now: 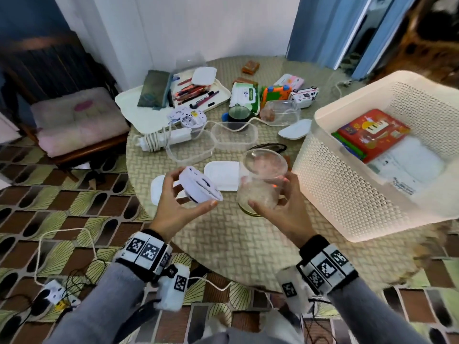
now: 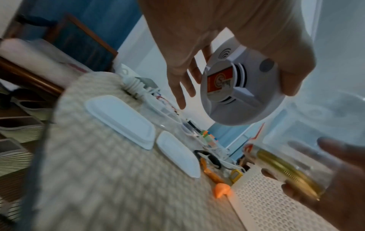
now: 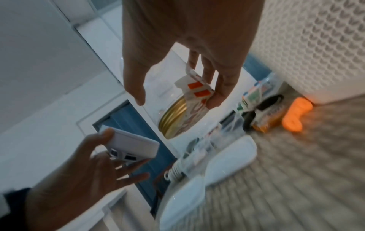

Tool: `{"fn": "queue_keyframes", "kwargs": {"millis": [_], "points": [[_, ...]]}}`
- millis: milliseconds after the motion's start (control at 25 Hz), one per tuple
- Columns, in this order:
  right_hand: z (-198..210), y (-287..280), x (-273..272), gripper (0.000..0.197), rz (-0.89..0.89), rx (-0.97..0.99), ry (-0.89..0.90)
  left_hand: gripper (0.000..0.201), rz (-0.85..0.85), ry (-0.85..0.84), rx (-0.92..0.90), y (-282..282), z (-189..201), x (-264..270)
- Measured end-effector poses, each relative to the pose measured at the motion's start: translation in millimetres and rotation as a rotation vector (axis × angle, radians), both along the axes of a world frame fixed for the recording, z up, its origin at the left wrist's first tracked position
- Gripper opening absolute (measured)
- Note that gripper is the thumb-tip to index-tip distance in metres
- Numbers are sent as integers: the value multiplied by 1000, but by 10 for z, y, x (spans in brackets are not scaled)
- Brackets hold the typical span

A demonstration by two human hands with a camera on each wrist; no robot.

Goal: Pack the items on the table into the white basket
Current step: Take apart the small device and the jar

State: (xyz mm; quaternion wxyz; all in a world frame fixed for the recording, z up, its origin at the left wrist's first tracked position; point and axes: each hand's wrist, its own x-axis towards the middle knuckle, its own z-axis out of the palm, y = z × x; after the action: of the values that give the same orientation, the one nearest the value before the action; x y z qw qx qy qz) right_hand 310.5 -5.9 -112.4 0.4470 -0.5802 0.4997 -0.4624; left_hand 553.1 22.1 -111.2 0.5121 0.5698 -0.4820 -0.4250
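Note:
My left hand (image 1: 190,192) holds a round white smoke detector (image 1: 200,187) tilted above the table's near edge, thumb on one rim and fingers on the other; its red label shows in the left wrist view (image 2: 237,87). Just to the right, my right hand (image 1: 269,192) grips a clear glass jar (image 1: 260,180) with its gold lid (image 3: 175,118) pointing down. The white perforated basket (image 1: 347,194) stands right of the jar, with a red book (image 1: 372,130) and white papers inside.
Two flat white lids (image 1: 221,175) lie under my hands. Behind them are clear tubs (image 1: 191,147), a coiled cord with adapter (image 1: 164,139), a tray of pens (image 1: 149,120), a wipes pack (image 1: 244,95) and a toy ambulance (image 1: 304,95). A cushioned chair (image 1: 74,120) stands left.

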Motion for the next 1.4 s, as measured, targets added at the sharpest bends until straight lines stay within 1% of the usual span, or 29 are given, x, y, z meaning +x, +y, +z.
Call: {"fn": "queue_keyframes", "kwargs": {"millis": [120,240,280,360,440,520,600,720,800,920,1000,1160,1280,1400], "points": [[365,-97,-231,82,-59,-64,-52,94,-45,33,-82,-219,232,-357],[734,-190,-558,81,-105,-123,-77,104,-82,30,-134,-430,492,-776],[846,-220,-690,81,-116,-139,-90,103,-92,25,-153,-496,579,-930],[1054,-271,-989,83,-127,-157,-115,92,-109,24,-206,-609,749,-1278],[1232,-334,-1338,85,-156,-166,-108,85,-125,64,-262,-702,907,-1666],[1366,-411,-1676,85,-176,-178,-74,88,-141,87,-305,-794,1008,-2005],[1457,-488,-2054,84,-183,-178,-45,93,-140,67,-326,-895,1066,-2347],[1479,-589,-2557,85,-201,-148,-14,87,-115,-37,-341,-1042,1085,-2761],[1430,-654,-2802,82,-208,-127,12,83,-86,-118,-334,-1150,1041,-2937],[1260,-791,-3088,75,-221,-93,85,88,-80,-239,-314,-1332,955,-3101],[1114,-885,-3184,75,-223,-85,126,88,-102,-338,-304,-1431,885,-3152],[903,-968,-3213,77,-218,-111,209,93,-111,-487,-280,-1499,779,-3179],[852,-977,-3244,79,-231,-132,189,94,-145,-571,-285,-1520,725,-3146],[870,-981,-3274,76,-189,-77,169,94,-154,-638,-272,-1517,728,-3129]]}}
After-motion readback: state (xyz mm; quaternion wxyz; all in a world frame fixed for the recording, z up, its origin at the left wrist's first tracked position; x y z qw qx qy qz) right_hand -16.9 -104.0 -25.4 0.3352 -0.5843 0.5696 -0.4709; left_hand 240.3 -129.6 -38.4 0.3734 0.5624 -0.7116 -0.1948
